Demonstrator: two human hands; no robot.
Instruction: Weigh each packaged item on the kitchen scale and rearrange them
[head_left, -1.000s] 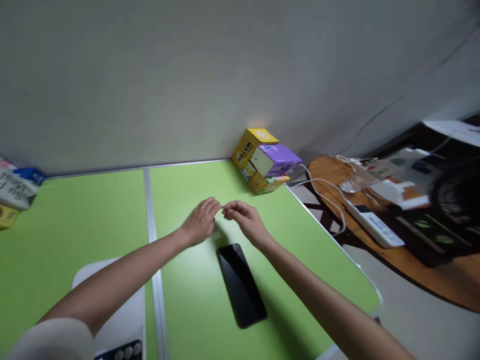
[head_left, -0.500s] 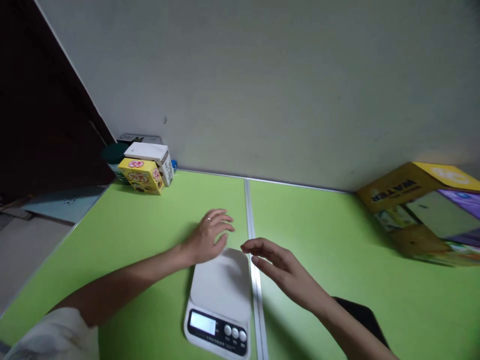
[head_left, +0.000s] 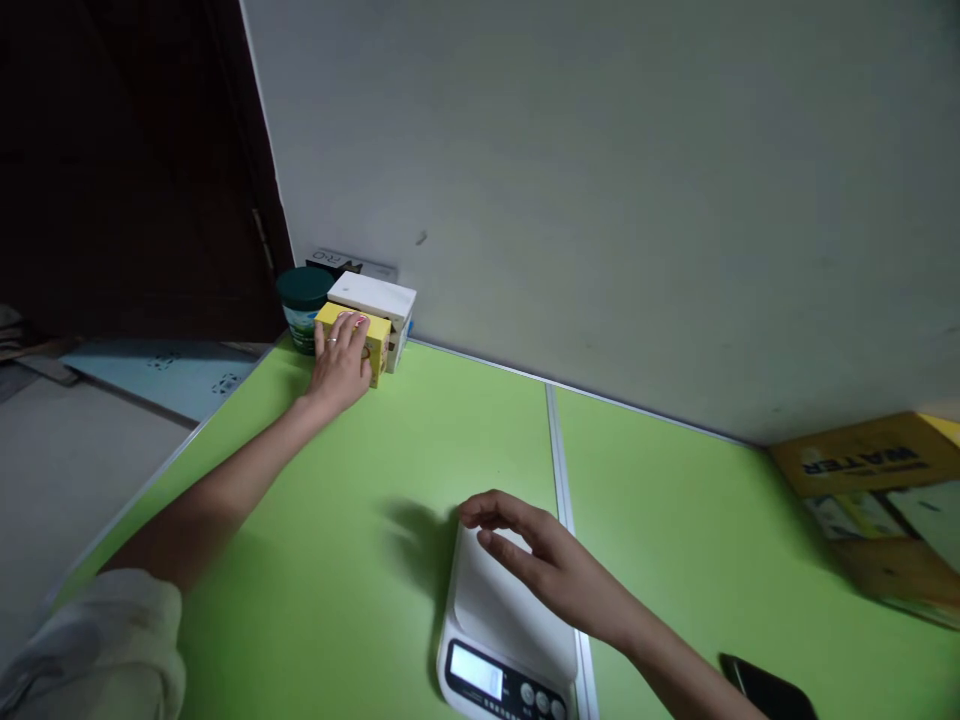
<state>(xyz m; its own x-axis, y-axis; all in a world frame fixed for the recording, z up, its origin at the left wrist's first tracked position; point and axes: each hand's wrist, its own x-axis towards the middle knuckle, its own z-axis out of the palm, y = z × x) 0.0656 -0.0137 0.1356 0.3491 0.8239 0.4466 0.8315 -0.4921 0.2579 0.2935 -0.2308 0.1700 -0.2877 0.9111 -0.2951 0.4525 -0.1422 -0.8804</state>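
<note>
At the far left of the green table, my left hand [head_left: 341,368] lies over the front of a small yellow box [head_left: 379,340], its fingers on the box's top edge. Right behind that box stands a white box [head_left: 373,293]. My right hand [head_left: 536,555] hovers above a white digital scale [head_left: 510,625], fingers curved and apart from the thumb, holding nothing. The scale's display is lit, and no object rests on its platform.
Beside the boxes is a jar with a dark green lid [head_left: 304,287]. A large yellow-brown carton [head_left: 862,460] stands at the right. A black object [head_left: 769,690] lies near my right forearm. The wall [head_left: 562,200] borders the green table [head_left: 315,570].
My left hand has moved from above the scale to the yellow box and placed its fingers on it. The view has turned left. My right hand stays over the scale.
</note>
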